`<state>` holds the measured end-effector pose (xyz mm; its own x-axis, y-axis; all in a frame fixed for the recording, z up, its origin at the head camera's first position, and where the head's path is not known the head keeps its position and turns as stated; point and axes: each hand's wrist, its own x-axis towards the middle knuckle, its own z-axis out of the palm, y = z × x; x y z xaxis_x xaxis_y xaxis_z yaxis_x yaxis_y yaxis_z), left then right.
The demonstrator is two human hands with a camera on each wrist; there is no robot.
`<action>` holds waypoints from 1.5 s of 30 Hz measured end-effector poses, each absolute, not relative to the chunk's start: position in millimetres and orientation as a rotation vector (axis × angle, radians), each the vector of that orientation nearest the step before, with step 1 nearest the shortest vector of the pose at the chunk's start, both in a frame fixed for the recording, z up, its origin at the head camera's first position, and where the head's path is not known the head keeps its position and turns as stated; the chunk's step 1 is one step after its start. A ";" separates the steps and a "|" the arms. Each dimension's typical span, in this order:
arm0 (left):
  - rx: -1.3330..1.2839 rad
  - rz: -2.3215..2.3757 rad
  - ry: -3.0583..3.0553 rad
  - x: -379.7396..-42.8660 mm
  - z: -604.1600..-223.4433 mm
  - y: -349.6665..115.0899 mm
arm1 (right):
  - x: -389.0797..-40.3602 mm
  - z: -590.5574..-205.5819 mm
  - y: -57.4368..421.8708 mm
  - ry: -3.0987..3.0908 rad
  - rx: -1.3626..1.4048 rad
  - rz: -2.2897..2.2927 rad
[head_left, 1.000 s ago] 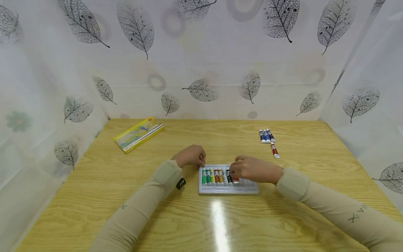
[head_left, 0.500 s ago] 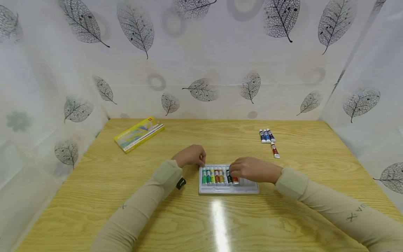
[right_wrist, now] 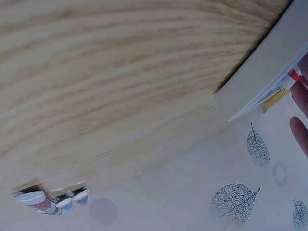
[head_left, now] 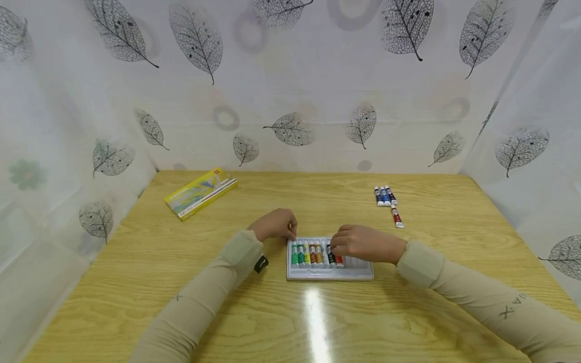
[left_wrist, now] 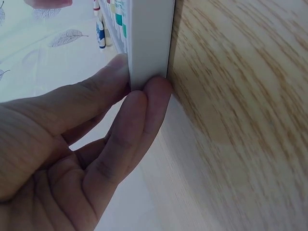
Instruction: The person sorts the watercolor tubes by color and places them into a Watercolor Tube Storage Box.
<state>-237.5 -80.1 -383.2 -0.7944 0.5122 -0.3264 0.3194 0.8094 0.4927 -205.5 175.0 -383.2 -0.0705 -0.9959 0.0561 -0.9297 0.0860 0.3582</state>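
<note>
Red tube [head_left: 339, 261]: lay in the white tray [head_left: 327, 275] beside the black tube [head_left: 332, 257]; looked light, squeezable, best taken mid-body.
White tray: seemed thin, bendy, best held by its rim.
Left hand [head_left: 276, 225]: pinched the tray's far left corner, thumb and fingers close.
Right hand [head_left: 365, 244]: fingers bent at the red tube; I couldn't tell whether they gripped or pressed.

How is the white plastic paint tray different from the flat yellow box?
The rectangular white plastic tray is plain, but the flat yellow cardboard box is brightly printed. The tray is open, showing small paint tubes, while the box's inside can't be seen. The left hand pinches the tray; no hand touches the box. Both are rectangular and lie on the wooden table.
</note>
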 end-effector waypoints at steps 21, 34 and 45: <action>0.618 0.570 2.544 -236.3 -380.8 -79.2 | -209.9 -388.7 175.1 -2.002 1.882 -0.323; 0.624 0.568 2.539 -237.6 -382.0 -79.2 | -211.0 -389.0 174.9 -2.087 1.883 -0.210; 0.614 0.558 2.549 -235.8 -380.4 -78.8 | -211.0 -388.4 172.7 -2.111 1.888 -0.169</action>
<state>-235.8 -78.8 -380.4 -0.7964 0.5054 -0.3321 0.3203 0.8183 0.4772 -211.0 172.7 -388.4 -0.0890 -0.9853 0.1455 -0.9497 0.1280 0.2859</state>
